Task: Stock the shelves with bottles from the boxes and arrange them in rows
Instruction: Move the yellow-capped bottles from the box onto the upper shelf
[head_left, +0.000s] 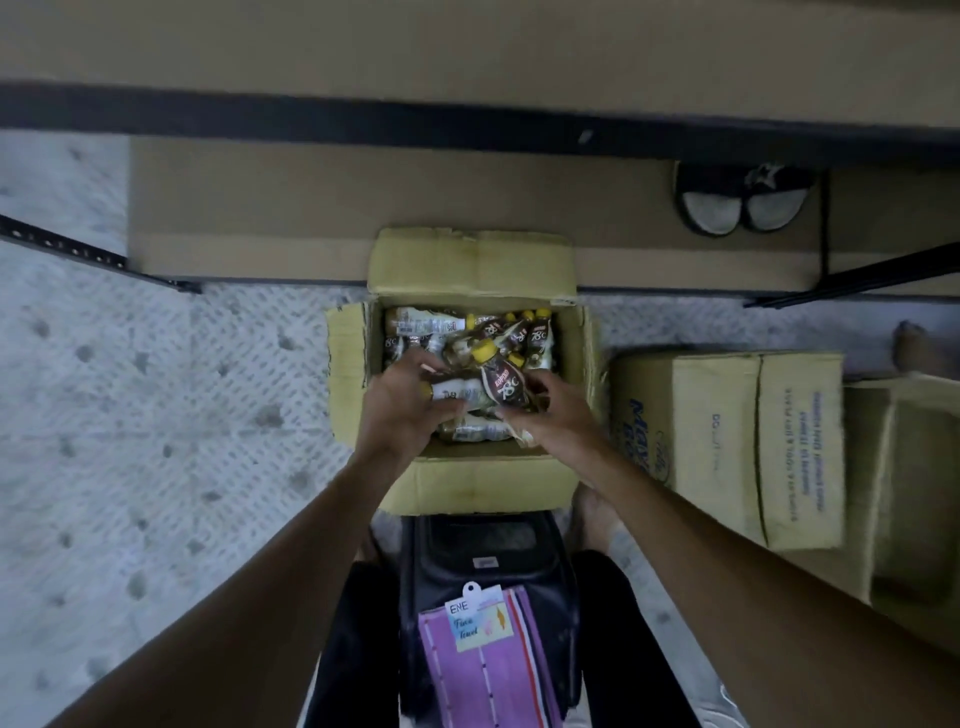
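A flat brown shelf (249, 208) edged in dark metal is seen at the top, above a pale, dimpled floor (130, 415). Three cardboard boxes are counted: one open box (467, 483) with creased flaps in the middle, and two closed boxes (727, 441) to the right. A black plastic stool (488, 540) is covered by one purple striped towel (483, 670). Two slippers (743, 202) are left on the shelf. Many yellow-capped plastic bottles (524, 332) are jumbled inside the open box. A pale bottle (462, 389) is gripped by the left hand (405, 405); a brown-labelled bottle (506, 384) is pinched by the right hand (556, 410).
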